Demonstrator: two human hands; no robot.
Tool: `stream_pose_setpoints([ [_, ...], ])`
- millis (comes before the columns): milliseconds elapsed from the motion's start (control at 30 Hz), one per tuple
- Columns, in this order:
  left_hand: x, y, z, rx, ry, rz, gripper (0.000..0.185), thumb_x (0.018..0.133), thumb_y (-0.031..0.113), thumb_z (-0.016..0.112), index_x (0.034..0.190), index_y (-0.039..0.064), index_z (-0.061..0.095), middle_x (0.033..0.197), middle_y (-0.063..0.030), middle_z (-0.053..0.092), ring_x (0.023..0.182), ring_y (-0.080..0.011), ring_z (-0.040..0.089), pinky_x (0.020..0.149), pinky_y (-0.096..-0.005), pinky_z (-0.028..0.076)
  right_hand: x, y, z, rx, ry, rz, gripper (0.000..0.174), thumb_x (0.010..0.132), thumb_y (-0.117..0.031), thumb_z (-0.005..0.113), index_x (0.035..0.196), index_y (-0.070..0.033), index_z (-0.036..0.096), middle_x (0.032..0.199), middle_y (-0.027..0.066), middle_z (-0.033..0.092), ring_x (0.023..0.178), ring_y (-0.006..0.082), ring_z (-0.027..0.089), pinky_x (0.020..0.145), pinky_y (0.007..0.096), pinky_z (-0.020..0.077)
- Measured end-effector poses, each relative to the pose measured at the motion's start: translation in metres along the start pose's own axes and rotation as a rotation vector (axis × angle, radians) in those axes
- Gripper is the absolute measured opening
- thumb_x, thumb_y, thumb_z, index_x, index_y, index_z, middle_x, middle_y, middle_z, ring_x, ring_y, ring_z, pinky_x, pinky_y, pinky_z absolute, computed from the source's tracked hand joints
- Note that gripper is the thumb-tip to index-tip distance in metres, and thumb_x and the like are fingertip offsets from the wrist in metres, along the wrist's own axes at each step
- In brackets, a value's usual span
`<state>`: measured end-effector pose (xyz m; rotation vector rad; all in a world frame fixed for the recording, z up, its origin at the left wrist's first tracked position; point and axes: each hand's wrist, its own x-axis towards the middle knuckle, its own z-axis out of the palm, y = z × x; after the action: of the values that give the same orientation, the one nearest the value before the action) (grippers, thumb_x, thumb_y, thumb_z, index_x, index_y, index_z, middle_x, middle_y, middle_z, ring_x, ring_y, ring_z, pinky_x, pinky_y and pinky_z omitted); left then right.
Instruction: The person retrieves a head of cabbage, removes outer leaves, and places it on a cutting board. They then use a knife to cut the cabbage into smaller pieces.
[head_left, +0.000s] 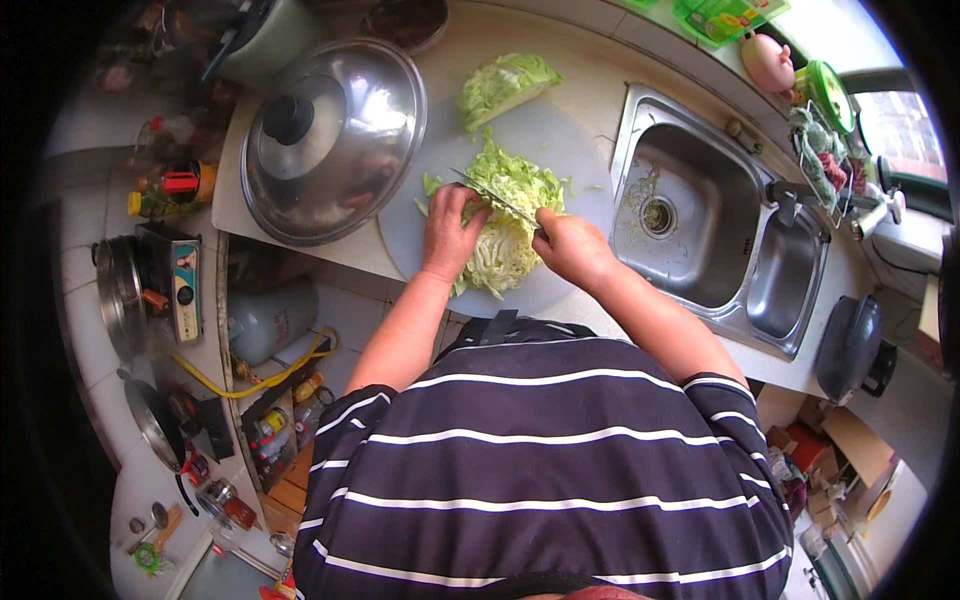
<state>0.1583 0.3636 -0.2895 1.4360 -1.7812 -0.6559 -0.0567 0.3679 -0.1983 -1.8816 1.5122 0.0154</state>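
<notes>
My right hand (574, 247) grips a kitchen knife by its handle. The narrow knife blade (499, 199) slants up and left across a heap of cut cabbage, its tip close to my left fingers. My left hand (450, 232) rests with bent fingers and thumb on the left side of the cabbage piece (499, 259), holding it on the board. Shredded cabbage (521, 176) lies beyond the blade. All this is on a round, whitish cutting board (589, 154). A larger cut wedge of cabbage (506, 86) sits at the board's far edge.
Left of the board lies a large domed pot lid (337, 142) with a black knob. A steel double sink (694, 210) is set into the counter at right, with green scraps around its drain. Farther left stand bottles (176, 187) and a portable stove (176, 281).
</notes>
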Motion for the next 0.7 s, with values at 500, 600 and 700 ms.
stream_pose_setpoints([
  [500,-0.007,0.001,-0.005,-0.006,0.012,-0.003,0.034,0.084,0.014,0.076,0.112,0.009,0.057,0.121,-0.0123,0.055,0.117,-0.0315,0.054,0.098,-0.0420,0.046,0.005,0.020,0.018,0.029,-0.018,-0.014,0.021,0.089,-0.020,0.059,0.102,-0.003,0.057,0.086,0.0221,0.069,0.085,0.0415,0.068,0.075,0.0523,0.0524],
  [600,-0.010,0.011,-0.012,-0.034,0.015,-0.011,0.037,0.085,0.017,0.076,0.116,0.010,0.056,0.126,-0.0136,0.053,0.120,-0.0329,0.052,0.099,-0.0424,0.045,-0.023,0.008,-0.005,0.064,0.084,-0.012,0.020,0.090,-0.021,0.059,0.100,-0.004,0.055,0.081,0.0232,0.068,0.082,0.0434,0.067,0.073,0.0541,0.0515],
  [700,-0.017,0.017,-0.009,0.011,0.030,-0.002,0.039,0.084,0.022,0.077,0.117,0.013,0.057,0.129,-0.0141,0.051,0.119,-0.0347,0.052,0.100,-0.0434,0.045,-0.044,0.001,-0.013,0.043,0.077,0.011,0.020,0.091,-0.020,0.058,0.101,-0.004,0.054,0.078,0.0239,0.067,0.079,0.0443,0.067,0.072,0.0551,0.0521],
])
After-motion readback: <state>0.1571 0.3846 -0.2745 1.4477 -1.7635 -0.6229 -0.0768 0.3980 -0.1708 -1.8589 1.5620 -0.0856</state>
